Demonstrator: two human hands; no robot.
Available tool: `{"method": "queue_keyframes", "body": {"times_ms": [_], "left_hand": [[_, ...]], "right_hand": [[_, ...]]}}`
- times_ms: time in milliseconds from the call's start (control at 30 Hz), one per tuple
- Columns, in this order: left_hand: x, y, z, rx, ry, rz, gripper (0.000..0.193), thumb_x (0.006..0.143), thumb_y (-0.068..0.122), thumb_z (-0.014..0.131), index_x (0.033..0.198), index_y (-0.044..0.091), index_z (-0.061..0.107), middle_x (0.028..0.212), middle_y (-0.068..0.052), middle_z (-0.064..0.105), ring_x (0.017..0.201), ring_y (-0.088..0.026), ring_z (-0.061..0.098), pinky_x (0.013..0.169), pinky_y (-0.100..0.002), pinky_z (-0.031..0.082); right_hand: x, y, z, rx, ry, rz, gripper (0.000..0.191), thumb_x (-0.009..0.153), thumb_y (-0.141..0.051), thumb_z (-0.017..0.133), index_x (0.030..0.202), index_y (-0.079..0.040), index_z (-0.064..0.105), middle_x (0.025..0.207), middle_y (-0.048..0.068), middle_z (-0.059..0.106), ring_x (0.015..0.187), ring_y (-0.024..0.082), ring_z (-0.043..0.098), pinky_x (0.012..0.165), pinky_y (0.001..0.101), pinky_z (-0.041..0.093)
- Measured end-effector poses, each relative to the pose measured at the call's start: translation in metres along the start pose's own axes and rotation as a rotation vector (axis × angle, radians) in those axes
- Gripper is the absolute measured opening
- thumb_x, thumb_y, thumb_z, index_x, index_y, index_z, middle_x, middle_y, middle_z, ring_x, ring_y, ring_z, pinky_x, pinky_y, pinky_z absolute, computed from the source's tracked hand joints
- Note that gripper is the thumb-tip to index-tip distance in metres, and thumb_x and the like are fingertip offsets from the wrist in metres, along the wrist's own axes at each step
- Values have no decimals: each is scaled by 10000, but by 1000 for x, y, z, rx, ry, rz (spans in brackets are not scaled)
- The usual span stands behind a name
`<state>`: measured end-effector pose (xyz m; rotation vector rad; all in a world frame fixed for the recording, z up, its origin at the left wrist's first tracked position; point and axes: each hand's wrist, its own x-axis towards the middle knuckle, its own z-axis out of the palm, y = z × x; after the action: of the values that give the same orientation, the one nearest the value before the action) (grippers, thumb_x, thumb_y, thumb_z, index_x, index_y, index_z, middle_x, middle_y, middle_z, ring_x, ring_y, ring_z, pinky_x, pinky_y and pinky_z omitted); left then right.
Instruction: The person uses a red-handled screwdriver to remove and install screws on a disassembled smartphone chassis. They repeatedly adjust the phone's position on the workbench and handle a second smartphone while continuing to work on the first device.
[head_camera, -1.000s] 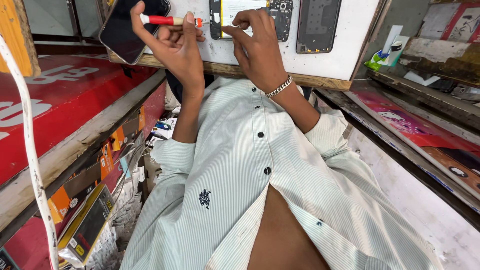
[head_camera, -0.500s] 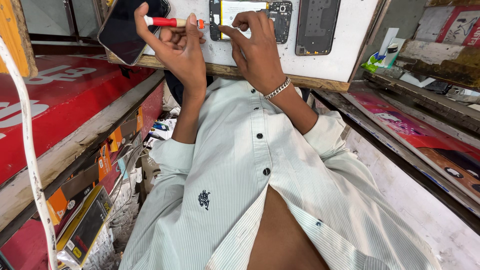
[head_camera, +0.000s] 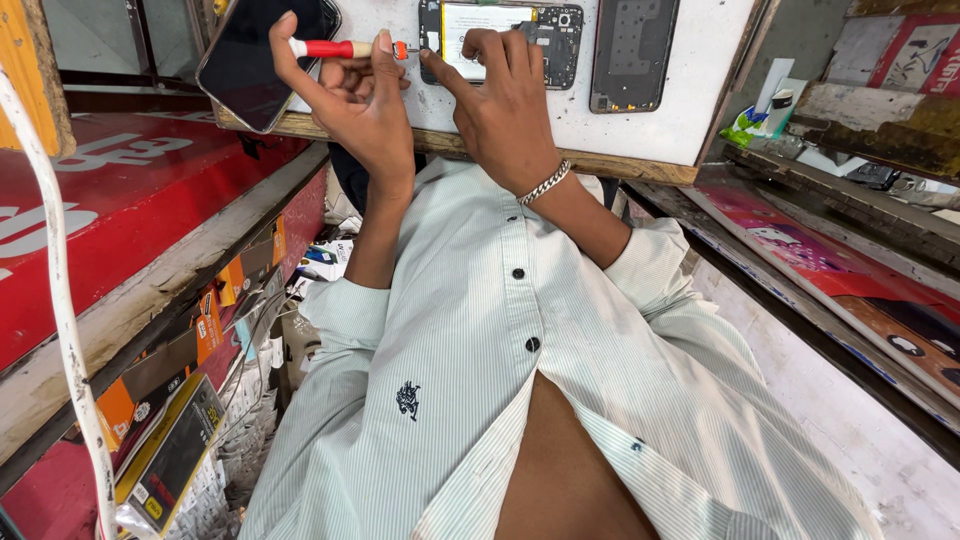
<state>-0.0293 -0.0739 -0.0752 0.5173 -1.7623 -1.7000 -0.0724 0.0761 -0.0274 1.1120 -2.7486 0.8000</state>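
My left hand (head_camera: 352, 100) grips a small red-handled screwdriver (head_camera: 345, 48), its tip pointing right at an opened phone (head_camera: 505, 35) lying face down on the white workboard (head_camera: 690, 100). My right hand (head_camera: 500, 100), with a silver chain bracelet on the wrist, rests its fingers on that phone's exposed battery and frame. A separate dark back cover (head_camera: 634, 52) lies just right of the opened phone. A black phone screen (head_camera: 260, 60) leans at the board's left edge, behind my left hand.
A red counter top (head_camera: 110, 200) runs along the left, with orange boxes (head_camera: 170, 400) below it and a white cable (head_camera: 60, 300) hanging in front. Cluttered shelves and printed packets (head_camera: 860, 280) line the right. My pale striped shirt (head_camera: 500, 380) fills the foreground.
Both hands have stayed on the opened phone; the screwdriver has held almost the same place, with only a slight shift of the view.
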Motion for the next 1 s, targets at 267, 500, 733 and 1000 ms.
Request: {"method": "queue_keyframes", "body": {"times_ms": [267,500,733,1000], "left_hand": [[-2,-1,0,4,-1,42,726,1100,10,714,1587,202,212,831,-109,706,709,-117,705,633,-234,547],[-3,-2,-1,5,-35,61,735,1113,6,705,1601,215,196,878,-122,719,754,-127,724,673,-246,565],[-3,-2,-1,27,-30,72,740,1107,-2,707,1601,216,200,877,-117,708,760,-128,723,673,-240,564],[-3,-1,-2,-26,-29,38,731,1104,-10,707,1589,201,203,884,-130,719,747,-137,724,658,-248,576]], "right_hand": [[-6,-6,8,-142,-17,9,657,820,-5,708,1454,-156,627,1312,137,516,1187,317,487,959,475,403],[-13,-9,13,-172,-19,-2,639,877,-18,705,1495,-138,597,1376,160,499,1251,339,480,1026,496,403],[-15,-10,12,-145,-35,20,677,840,-6,711,1493,-141,596,1387,165,490,1259,347,471,1039,499,406],[-15,-11,14,-109,-41,39,710,822,11,722,1502,-149,591,1399,164,477,1265,355,462,1022,493,402]]}}
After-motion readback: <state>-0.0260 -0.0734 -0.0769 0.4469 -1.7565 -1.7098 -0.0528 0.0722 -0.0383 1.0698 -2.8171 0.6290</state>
